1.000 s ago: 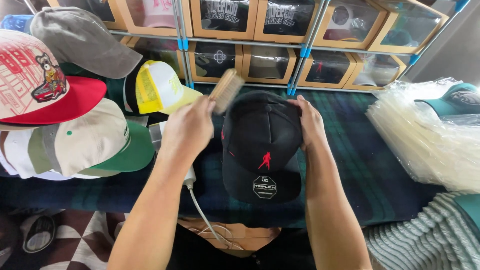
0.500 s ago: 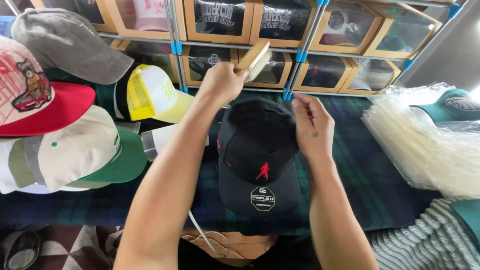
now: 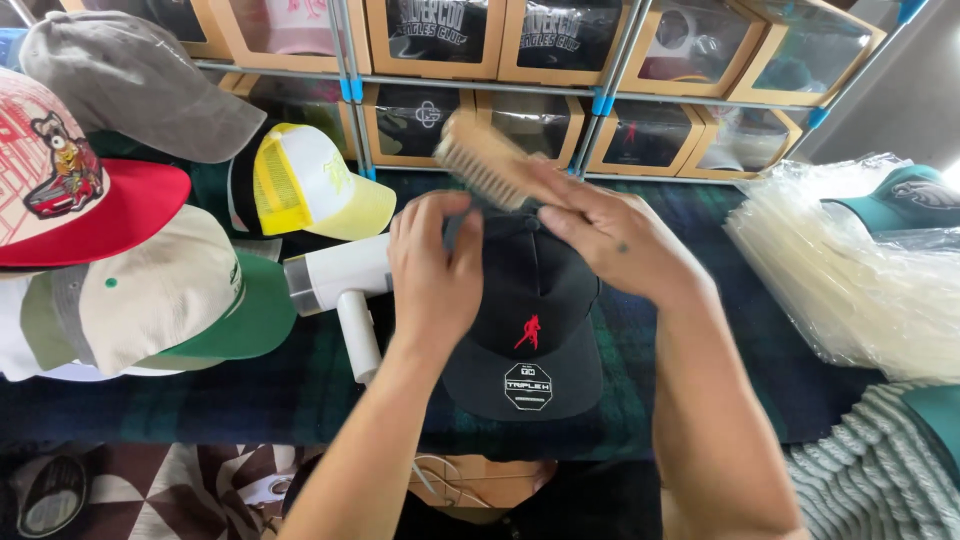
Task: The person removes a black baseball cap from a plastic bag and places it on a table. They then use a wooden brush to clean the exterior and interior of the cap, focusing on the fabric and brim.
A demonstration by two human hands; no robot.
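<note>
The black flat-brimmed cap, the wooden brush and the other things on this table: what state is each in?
Black flat-brimmed cap with red figure: flat on the plaid cloth, left hand resting on its crown.
Wooden bristle brush: held by right hand, bristles down, above the cap's back.
White handheld appliance: lying on its side, untouched.
Stack of clear plastic bags: piled, untouched.

Windowed cardboard boxes [image 3: 560,45] line the shelves; seemingly plastic bags [image 3: 850,270] at right.
</note>
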